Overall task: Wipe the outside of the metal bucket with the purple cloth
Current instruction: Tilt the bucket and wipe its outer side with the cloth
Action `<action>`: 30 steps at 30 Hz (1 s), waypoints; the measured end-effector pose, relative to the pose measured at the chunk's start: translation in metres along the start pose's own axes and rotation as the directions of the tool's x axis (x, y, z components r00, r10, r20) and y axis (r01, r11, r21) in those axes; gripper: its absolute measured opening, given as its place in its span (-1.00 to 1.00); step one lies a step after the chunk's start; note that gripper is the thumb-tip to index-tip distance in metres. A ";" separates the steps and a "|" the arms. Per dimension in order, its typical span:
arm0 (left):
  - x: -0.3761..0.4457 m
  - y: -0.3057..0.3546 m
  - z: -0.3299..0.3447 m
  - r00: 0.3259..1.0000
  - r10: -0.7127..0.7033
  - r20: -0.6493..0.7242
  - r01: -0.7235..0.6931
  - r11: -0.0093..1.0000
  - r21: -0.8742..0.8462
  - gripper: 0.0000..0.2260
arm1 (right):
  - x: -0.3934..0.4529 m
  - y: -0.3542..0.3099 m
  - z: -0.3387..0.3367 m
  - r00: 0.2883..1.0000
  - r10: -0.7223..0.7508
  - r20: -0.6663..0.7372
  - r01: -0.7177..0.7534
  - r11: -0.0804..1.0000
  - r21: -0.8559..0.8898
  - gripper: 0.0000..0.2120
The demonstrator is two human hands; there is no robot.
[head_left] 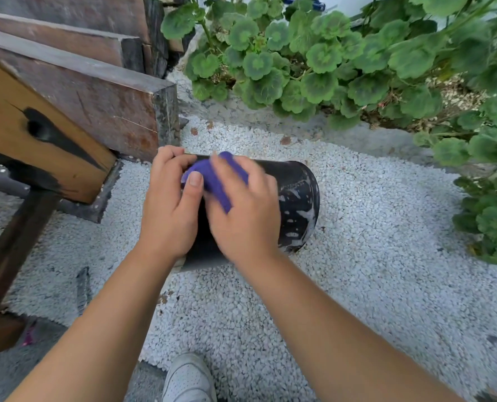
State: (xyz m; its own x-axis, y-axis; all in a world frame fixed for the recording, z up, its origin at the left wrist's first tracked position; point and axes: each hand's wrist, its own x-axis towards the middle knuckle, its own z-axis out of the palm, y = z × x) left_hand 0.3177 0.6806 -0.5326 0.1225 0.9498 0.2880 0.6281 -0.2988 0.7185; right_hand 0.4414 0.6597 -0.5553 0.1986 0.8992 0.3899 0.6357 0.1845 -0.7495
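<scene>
A dark metal bucket [296,198] with white smears lies on its side on white gravel, one end facing right. My left hand [168,204] grips its left end, thumb on top. My right hand [247,210] presses the purple cloth [215,181] flat against the upper side of the bucket; the hand looks blurred. Most of the cloth is hidden under my right palm, and both hands cover much of the bucket's side.
White gravel [357,256] covers the ground around the bucket. A wooden bench with dark legs [67,111] stands close on the left. Green leafy plants [314,62] grow behind and to the right. A white shoe [187,378] is at the bottom.
</scene>
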 end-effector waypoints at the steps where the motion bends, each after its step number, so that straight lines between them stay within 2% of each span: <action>1: 0.000 0.000 -0.001 1.000 0.003 0.003 -0.003 1.000 0.007 -0.27 | -0.007 0.003 0.005 0.998 -0.064 0.005 0.064 0.995 -0.072 -0.56; 5: -0.003 -0.004 -0.004 1.000 -0.008 0.018 0.007 0.999 0.049 -0.24 | -0.016 0.029 0.012 0.995 -0.088 -0.046 0.081 0.987 -0.136 -0.59; 8: -0.003 -0.006 -0.006 1.000 -0.031 -0.007 0.031 0.998 0.051 -0.35 | -0.012 0.047 0.010 0.997 -0.069 -0.039 0.062 0.985 -0.163 -0.59; 10: -0.005 -0.007 -0.006 0.998 -0.049 -0.047 0.052 0.997 0.055 -0.46 | -0.010 0.061 0.003 0.999 0.001 -0.043 -0.008 0.984 -0.180 -0.57; 13: -0.008 -0.005 -0.003 0.995 -0.074 -0.069 0.077 0.996 0.040 -0.50 | -0.007 0.079 -0.008 0.980 0.199 -0.030 -0.201 0.964 -0.173 -0.54; 15: -0.008 -0.005 -0.002 0.994 -0.085 -0.066 0.088 0.995 0.046 -0.49 | -0.004 0.085 -0.012 0.960 0.278 -0.040 -0.281 0.952 -0.125 -0.52; 19: -0.008 -0.005 -0.002 0.994 -0.103 -0.041 0.105 0.994 0.044 -0.46 | -0.002 0.093 -0.015 0.949 0.310 -0.055 -0.315 0.943 -0.111 -0.53; 25: -0.033 -0.029 -0.011 1.000 -0.001 0.028 0.005 0.991 -0.133 -0.39 | -0.002 0.104 -0.020 0.941 0.333 -0.057 -0.338 0.934 -0.113 -0.53; 28: -0.046 -0.037 -0.001 0.997 -0.060 0.047 0.067 0.983 -0.172 -0.22 | 0.006 0.103 -0.019 0.944 0.329 -0.023 -0.330 0.938 -0.105 -0.53; 30: -0.043 -0.037 0.004 0.996 -0.090 0.023 0.092 0.984 -0.154 -0.19 | 0.014 0.105 -0.021 0.944 0.331 -0.007 -0.329 0.937 -0.116 -0.53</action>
State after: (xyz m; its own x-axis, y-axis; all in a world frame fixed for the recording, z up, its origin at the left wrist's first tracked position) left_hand 0.2919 0.6515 -0.5736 0.0831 0.9747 0.2077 0.5113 -0.2206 0.8306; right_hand 0.5266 0.6837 -0.6175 0.4031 0.9068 0.1237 0.6167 -0.1693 -0.7688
